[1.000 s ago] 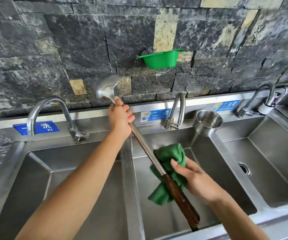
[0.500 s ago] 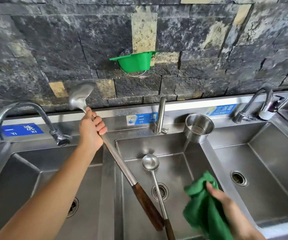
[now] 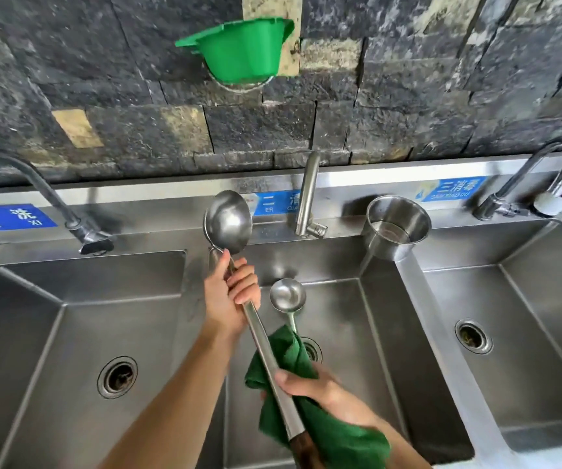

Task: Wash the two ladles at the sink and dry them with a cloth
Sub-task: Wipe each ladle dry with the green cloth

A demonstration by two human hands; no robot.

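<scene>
My left hand grips the steel shaft of the big ladle just below its bowl, which points up over the sink's back ledge. The ladle's shaft runs down to a dark wooden handle at the bottom edge. My right hand holds the green cloth wrapped against the lower shaft, thumb on the steel. A small ladle lies in the middle basin, bowl toward the back, its handle hidden under the cloth.
Three steel basins sit side by side, each with a tap: left tap, middle tap, right tap. A steel cup stands on the ledge. A green plastic bowl hangs on the stone wall.
The right hand brought the cloth from the lower right back onto the big ladle's shaft. The left hand and ladle shifted right, above the middle basin.
</scene>
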